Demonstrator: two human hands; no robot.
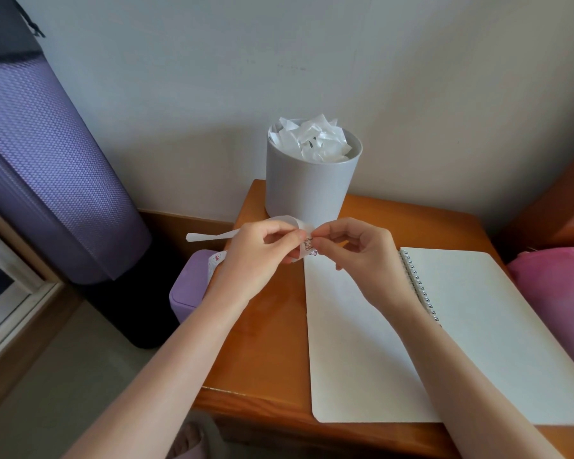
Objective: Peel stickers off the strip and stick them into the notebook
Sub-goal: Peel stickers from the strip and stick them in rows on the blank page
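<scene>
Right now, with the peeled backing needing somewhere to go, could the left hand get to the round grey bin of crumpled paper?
Probably yes: the round grey bin stands just behind the left hand, nothing between, though that hand holds the white sticker strip.

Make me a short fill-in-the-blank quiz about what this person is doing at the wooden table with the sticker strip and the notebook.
1. Both hands, the left hand and right hand, pinch the white paper sticker strip above the ____ wooden table.
2. The white spiral-bound notebook lies ____, its pages blank.
3. The round grey bin behind the hands holds crumpled white ____.

Missing words: orange-brown; open; paper
</scene>
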